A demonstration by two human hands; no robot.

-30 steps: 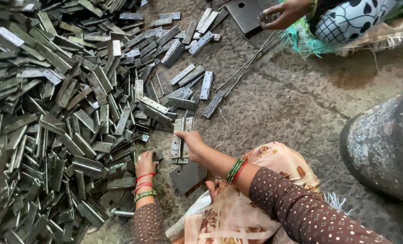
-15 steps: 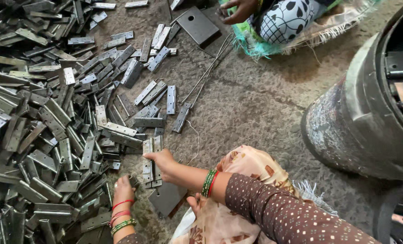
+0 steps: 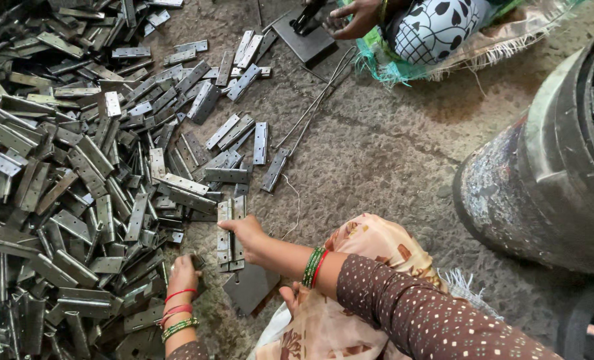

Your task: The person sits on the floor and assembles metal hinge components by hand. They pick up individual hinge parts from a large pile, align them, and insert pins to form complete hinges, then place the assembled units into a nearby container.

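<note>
My right hand (image 3: 247,235) rests on a pair of long grey metal hinges (image 3: 229,230) that lie side by side on a small dark metal plate (image 3: 250,288) on the floor. My left hand (image 3: 184,273) reaches into the edge of a big heap of metal hinges (image 3: 77,173) and its fingers close around one small piece there. Both wrists carry red and green bangles. My knee under patterned cloth (image 3: 370,243) is just right of the right hand.
A large dark drum (image 3: 544,180) stands at the right. Another person's hand (image 3: 350,17) works at a dark metal block (image 3: 304,40) at the top, beside thin metal rods (image 3: 310,110). Loose hinges (image 3: 244,140) lie scattered on the rough grey floor.
The view has shifted so the drum has come into sight at the right. My right hand stays on the paired hinges; my left hand stays at the heap's edge.
</note>
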